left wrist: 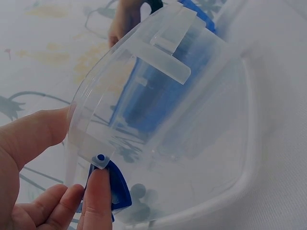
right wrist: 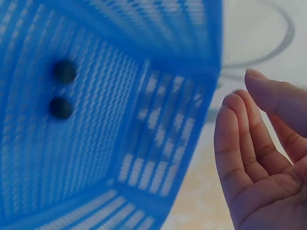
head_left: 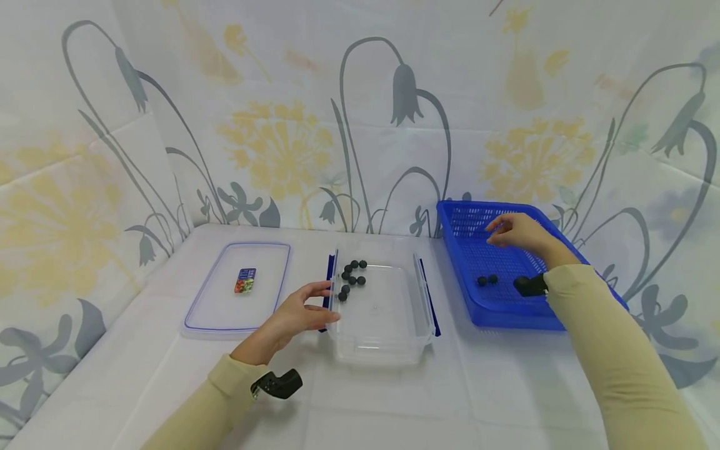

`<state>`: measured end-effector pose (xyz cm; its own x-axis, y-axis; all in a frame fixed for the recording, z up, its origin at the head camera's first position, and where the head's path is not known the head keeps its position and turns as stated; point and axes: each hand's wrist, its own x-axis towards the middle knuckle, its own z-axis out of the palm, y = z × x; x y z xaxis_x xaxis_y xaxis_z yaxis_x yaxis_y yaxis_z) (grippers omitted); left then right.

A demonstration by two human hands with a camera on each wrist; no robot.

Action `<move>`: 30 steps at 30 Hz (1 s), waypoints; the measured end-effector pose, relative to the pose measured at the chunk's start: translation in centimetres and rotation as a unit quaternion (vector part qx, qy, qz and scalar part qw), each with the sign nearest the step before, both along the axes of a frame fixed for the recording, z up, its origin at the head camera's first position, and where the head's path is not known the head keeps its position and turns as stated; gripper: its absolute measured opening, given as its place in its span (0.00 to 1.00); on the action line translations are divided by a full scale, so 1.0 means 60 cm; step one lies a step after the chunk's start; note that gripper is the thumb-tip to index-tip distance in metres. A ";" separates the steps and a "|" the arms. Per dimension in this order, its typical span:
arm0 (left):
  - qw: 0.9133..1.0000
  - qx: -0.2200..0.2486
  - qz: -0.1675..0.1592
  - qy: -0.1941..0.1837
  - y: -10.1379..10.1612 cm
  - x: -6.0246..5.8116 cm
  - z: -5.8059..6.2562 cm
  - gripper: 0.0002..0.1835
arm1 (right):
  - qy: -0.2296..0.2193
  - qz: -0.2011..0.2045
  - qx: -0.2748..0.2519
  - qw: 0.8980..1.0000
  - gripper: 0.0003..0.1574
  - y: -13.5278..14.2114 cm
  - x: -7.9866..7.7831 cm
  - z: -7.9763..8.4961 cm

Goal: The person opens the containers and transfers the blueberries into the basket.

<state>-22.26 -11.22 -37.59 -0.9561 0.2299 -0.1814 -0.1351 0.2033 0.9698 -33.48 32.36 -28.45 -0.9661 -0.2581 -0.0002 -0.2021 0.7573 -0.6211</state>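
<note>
A clear plastic container [head_left: 388,347] with blue side latches stands mid-table. Several small dark round balls [head_left: 352,280] lie along the left of its floor. My left hand [head_left: 295,317] grips the container's left side, the thumb at the rim and fingers against the blue latch [left wrist: 120,189]. Over the blue mesh basket [head_left: 478,315] on the right hovers my right hand [head_left: 520,234], its fingers loosely bent and nothing visible between them. Two more dark balls [right wrist: 62,108] sit on the basket floor, apart from the right hand.
On the left of the table lies a clear lid [head_left: 239,328] with a blue seal and a small colourful label [head_left: 245,280]. A flower-printed cloth [head_left: 309,75] hangs behind the table. The container stands between the lid and the basket.
</note>
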 end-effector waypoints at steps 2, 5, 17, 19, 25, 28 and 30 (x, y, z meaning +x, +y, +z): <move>1.000 -0.002 -0.001 0.000 0.000 -0.001 -0.001 0.39 | 0.005 0.011 -0.005 1.000 0.19 -0.019 0.001 0.007; 1.000 -0.003 -0.001 0.000 -0.001 -0.001 -0.001 0.39 | 0.011 0.025 -0.016 1.000 0.20 -0.049 0.000 0.013; 1.000 0.001 -0.004 -0.005 -0.001 0.003 0.000 0.39 | 0.022 0.077 -0.043 0.996 0.15 -0.169 -0.008 0.022; 1.000 0.002 -0.002 -0.004 -0.001 0.003 0.000 0.39 | 0.023 0.087 -0.048 0.995 0.14 -0.186 -0.010 0.022; 1.000 0.002 -0.003 -0.006 0.000 0.002 0.000 0.39 | 0.011 0.107 -0.047 0.993 0.15 -0.236 -0.013 0.017; 1.000 0.004 -0.004 -0.005 0.000 0.001 0.002 0.38 | 0.000 0.111 -0.050 0.993 0.15 -0.261 -0.014 0.008; 1.000 0.005 -0.006 -0.004 0.000 0.002 0.003 0.39 | -0.009 0.114 -0.051 0.992 0.15 -0.279 -0.014 0.000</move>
<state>-22.13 -11.24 -37.43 -0.9517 0.2435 -0.1871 -0.1409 0.1950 0.9706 -34.30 15.64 -28.47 -0.8830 -0.4690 0.0197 -0.3481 0.6260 -0.6978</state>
